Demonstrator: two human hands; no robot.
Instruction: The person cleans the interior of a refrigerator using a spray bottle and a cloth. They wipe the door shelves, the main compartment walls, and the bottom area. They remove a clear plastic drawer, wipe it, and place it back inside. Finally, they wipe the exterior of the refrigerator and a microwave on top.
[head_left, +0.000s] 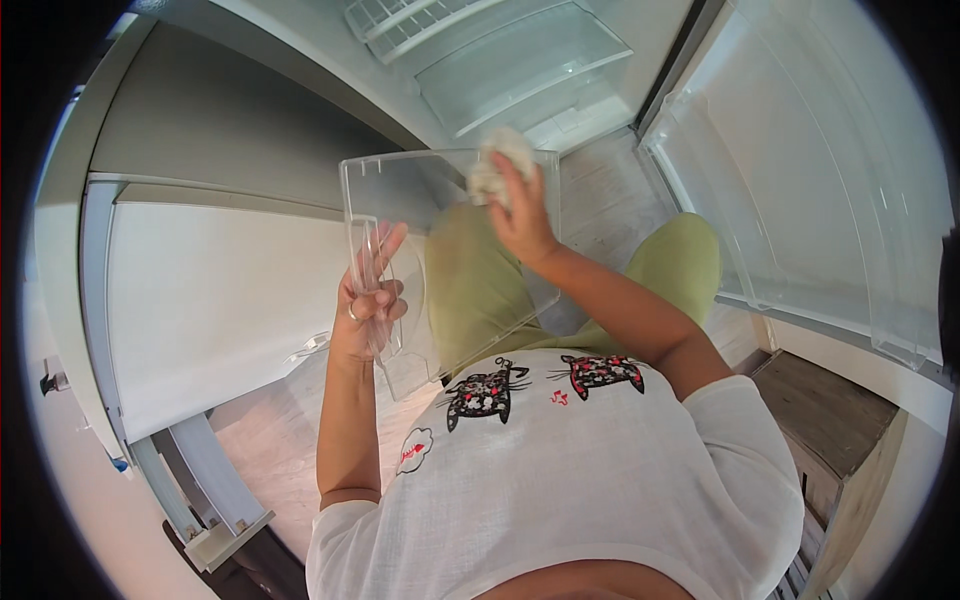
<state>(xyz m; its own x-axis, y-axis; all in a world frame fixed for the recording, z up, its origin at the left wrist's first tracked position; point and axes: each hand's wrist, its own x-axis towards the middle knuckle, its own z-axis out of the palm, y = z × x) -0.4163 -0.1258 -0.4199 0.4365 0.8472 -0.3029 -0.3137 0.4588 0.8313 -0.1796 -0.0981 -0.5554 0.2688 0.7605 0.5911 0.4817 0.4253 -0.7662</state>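
A clear plastic refrigerator drawer front or shelf panel (450, 277) is held up over my lap, tilted. My left hand (371, 292) grips its left edge, where a raised moulded part runs along the side. In my right hand (521, 214) is a crumpled whitish cloth (499, 165), pressed against the upper right part of the clear panel. The cloth is slightly blurred. Through the plastic, my knee in green trousers (480, 277) shows.
An open refrigerator compartment (555, 112) lies ahead, with a clear drawer (525, 67) and a white wire rack (412, 22) inside. Its open door (825, 187), with clear bins, stands at right. A white panel (217, 300) is at left, and a wooden cabinet (825, 405) at lower right.
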